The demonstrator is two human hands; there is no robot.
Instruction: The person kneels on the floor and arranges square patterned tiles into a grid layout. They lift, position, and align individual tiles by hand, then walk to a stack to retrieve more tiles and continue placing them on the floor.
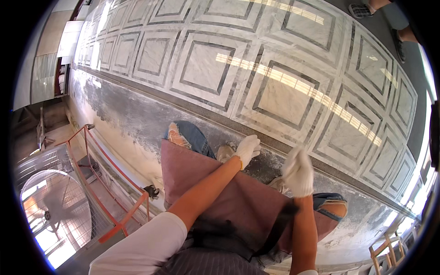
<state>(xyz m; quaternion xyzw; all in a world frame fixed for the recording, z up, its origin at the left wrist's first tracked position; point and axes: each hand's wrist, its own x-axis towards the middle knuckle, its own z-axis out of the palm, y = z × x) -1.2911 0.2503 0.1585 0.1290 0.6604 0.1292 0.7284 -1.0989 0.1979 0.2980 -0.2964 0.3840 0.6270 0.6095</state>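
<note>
Both my hands wear white knitted gloves. My left hand [247, 150] hangs between my knees, beside a dusty shoe [225, 154], its fingers stretched out and nothing seen in them. Nearer the slab's edge on the right, my right hand [297, 173] is smeared by motion; its fingers look bent, and whether they hold anything cannot be made out. Beyond both hands lies a polished marble panel floor [208, 66] with dark inlaid squares. A mauve apron cloth [201, 172] stretches across my lap, over torn blue jeans [195, 133].
A grey, dusty ledge [137, 107] runs along the marble's near edge. At left are an orange metal frame [110, 158] and a large round caged fan [57, 211]. Another person's sandalled foot [362, 10] shows at the upper right. A wooden frame [387, 250] stands at lower right.
</note>
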